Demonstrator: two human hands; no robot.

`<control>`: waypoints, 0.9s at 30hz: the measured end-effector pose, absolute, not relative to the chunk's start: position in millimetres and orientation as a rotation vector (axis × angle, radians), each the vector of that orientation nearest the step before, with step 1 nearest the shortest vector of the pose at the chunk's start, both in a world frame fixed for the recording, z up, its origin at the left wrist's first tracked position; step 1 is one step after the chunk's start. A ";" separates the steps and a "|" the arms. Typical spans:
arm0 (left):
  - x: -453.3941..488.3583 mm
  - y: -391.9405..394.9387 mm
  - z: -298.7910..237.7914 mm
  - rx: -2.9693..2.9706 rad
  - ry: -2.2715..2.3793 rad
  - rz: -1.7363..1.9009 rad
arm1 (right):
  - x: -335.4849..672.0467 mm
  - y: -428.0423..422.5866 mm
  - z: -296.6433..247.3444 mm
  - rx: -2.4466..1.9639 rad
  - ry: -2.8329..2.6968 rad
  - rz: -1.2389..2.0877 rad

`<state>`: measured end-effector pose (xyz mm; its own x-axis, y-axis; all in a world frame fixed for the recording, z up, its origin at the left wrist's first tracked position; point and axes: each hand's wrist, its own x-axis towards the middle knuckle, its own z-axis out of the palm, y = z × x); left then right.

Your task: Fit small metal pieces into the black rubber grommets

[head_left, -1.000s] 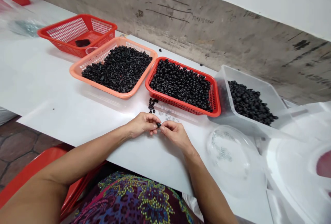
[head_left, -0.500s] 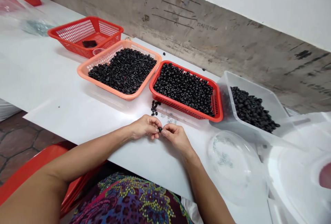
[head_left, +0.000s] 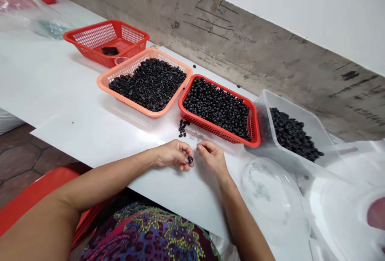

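On the flat white table (head_left: 78, 92), a red rectangular plastic basket (head_left: 210, 129) sits far side, presumably for easy reach. Right hand (head_left: 213, 160): fingers narrow, can't tell if holding anything; left hand (head_left: 173, 154) pinches a small round black piece (head_left: 190, 160), probably steadying it.

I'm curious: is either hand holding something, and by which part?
The left hand holds a small black piece by one side, leaving the other bare; I can't tell whether the right hand holds anything.
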<state>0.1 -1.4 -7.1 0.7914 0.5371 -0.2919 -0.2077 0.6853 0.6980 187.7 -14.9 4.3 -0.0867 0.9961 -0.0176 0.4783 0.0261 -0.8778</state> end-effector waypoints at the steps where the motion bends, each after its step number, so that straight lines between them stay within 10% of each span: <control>1: 0.3 -2.8 -6.8 0.718 0.493 0.414 | 185.8 -11.0 4.5 -1.525 -1.728 0.887; 14: -5.7 -0.6 -1.6 0.770 0.444 0.426 | 138.2 39.8 2.2 -1.746 -2.407 0.261; 22: -6.5 1.6 -1.3 0.758 0.450 0.471 | 147.3 37.3 11.0 -1.694 -2.263 0.427; 27: -6.8 3.8 -0.8 0.690 0.500 0.546 | 178.6 3.7 21.7 -1.513 -1.644 1.128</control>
<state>-6.8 3.8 -0.8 0.7484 0.6161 -0.2456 -0.2995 0.6443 0.7037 178.6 3.7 21.7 -0.1444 0.9845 -0.1000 0.4474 -0.0252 -0.8940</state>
